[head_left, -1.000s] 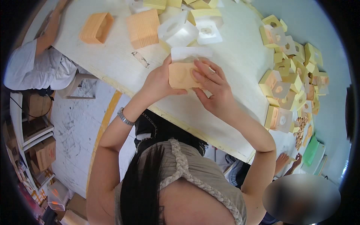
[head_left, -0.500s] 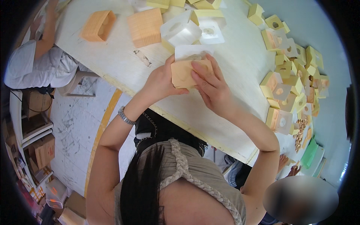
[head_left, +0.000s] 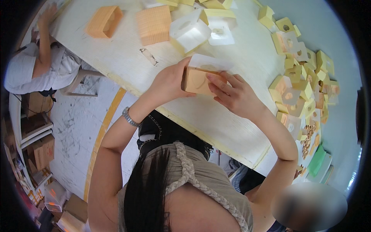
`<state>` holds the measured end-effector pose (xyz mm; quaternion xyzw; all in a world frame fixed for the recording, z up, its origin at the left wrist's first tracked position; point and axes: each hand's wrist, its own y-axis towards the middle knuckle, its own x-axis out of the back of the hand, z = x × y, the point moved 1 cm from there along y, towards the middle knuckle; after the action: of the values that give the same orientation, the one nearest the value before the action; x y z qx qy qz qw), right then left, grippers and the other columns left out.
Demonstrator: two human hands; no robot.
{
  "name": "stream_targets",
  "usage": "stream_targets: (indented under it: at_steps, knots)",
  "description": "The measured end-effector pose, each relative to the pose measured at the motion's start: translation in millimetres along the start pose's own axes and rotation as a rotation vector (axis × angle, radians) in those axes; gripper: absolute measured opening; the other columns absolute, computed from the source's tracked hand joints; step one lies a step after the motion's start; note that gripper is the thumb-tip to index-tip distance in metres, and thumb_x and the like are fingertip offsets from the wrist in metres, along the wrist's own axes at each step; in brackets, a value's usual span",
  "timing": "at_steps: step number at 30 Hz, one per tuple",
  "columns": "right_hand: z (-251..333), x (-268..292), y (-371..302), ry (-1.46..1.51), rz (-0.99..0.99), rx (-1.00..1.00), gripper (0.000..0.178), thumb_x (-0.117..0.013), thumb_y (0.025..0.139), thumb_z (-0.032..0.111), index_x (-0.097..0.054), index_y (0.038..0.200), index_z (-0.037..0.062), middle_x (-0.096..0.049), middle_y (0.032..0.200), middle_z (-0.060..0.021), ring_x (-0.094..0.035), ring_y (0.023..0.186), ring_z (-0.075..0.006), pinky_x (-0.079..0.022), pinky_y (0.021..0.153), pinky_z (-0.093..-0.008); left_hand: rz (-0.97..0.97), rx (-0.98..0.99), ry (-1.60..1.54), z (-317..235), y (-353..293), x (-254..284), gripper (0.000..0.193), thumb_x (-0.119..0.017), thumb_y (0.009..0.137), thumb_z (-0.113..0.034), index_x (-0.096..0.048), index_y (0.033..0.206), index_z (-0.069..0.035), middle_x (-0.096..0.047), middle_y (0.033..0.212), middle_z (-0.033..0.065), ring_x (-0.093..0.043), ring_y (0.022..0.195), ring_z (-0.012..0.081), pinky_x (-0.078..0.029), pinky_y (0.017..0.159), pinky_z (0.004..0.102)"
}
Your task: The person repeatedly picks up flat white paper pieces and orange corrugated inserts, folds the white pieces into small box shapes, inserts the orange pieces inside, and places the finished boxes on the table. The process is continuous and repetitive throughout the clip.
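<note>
Two hands on one small peach box [head_left: 198, 83], held over the white table [head_left: 241, 129] not far inside its near edge. Can't tell if the box touches the tabletop.

Left hand [head_left: 170, 81] has it gripped at the left side, narrow grip; its fingers behind are hidden. Right hand [head_left: 231, 92]: bent fingers on the right part of the front face, covering it; can't tell pinch vs. plain touch. White flap [head_left: 210, 61] stands up behind. Box interior out of sight.

Beyond: peach stack [head_left: 153, 25] and white-and-yellow boxes [head_left: 189, 33], the farthest cut off by the top rim. Right-side yellow boxes [head_left: 294, 73] overlap, hard to separate. Copper-coloured pieces [head_left: 308, 140] too small to read.

Room: wide bare stretch right of the right hand, up to the yellow boxes; less between flap and white-and-yellow boxes. Both forearms cross the near edge.
</note>
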<state>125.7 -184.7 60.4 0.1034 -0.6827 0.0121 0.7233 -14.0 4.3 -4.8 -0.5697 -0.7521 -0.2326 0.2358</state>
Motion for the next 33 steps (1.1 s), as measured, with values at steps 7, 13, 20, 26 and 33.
stream_targets:
  at_steps: [7, 13, 20, 26, 33]
  knots:
    - [-16, 11, 5, 0.179, 0.076, 0.027, 0.038, -0.075, 0.071, 0.017, -0.067, 0.105, 0.0025, -0.06, 0.126, -0.0055, -0.055, 0.112, -0.0258, -0.05, 0.09, -0.0376, -0.052, -0.154, 0.083, 7, -1, -5, 0.087, -0.09, 0.058, -0.027, -0.044, 0.128, -0.003, -0.061, 0.111, 0.0172, -0.06, 0.099, 0.0362, -0.049, 0.084, 0.0409]
    - [-6, -9, 4, 0.164, -0.061, -0.013, 0.045, -0.079, 0.069, 0.015, -0.066, 0.11, 0.0015, -0.058, 0.13, -0.0072, -0.055, 0.112, -0.0292, -0.049, 0.095, -0.0378, 0.03, -0.044, 0.046, -4, -2, 5, 0.083, -0.087, 0.061, -0.025, -0.045, 0.129, -0.003, -0.06, 0.113, 0.0172, -0.059, 0.103, 0.0356, -0.049, 0.088, 0.0414]
    - [-13, -19, -26, 0.421, -0.26, -0.326, 0.049, -0.08, 0.069, 0.012, -0.066, 0.114, 0.0038, -0.059, 0.131, -0.0071, -0.055, 0.11, -0.0303, -0.047, 0.096, -0.0391, 0.023, -0.001, 0.011, -7, 0, 4, 0.078, -0.087, 0.061, -0.023, -0.046, 0.125, -0.005, -0.062, 0.109, 0.0153, -0.06, 0.101, 0.0344, -0.049, 0.084, 0.0406]
    - [4, 3, -15, 0.035, -0.196, -0.261, 0.036, -0.078, 0.071, 0.02, -0.069, 0.104, 0.0074, -0.066, 0.118, -0.0069, -0.054, 0.11, -0.0244, -0.044, 0.093, -0.0413, 0.013, 0.004, 0.036, -7, -1, 4, 0.076, -0.087, 0.061, -0.022, -0.047, 0.123, -0.005, -0.062, 0.107, 0.0156, -0.06, 0.1, 0.0351, -0.05, 0.083, 0.0405]
    - [6, 7, -9, 0.005, -0.117, -0.179, 0.02, -0.072, 0.076, 0.021, -0.07, 0.089, 0.0065, -0.068, 0.097, -0.0049, -0.052, 0.11, -0.019, -0.039, 0.096, -0.0439, 0.009, -0.055, 0.036, -6, -1, 3, 0.076, -0.087, 0.061, -0.021, -0.047, 0.123, -0.004, -0.062, 0.106, 0.0164, -0.06, 0.1, 0.0356, -0.049, 0.084, 0.0409]
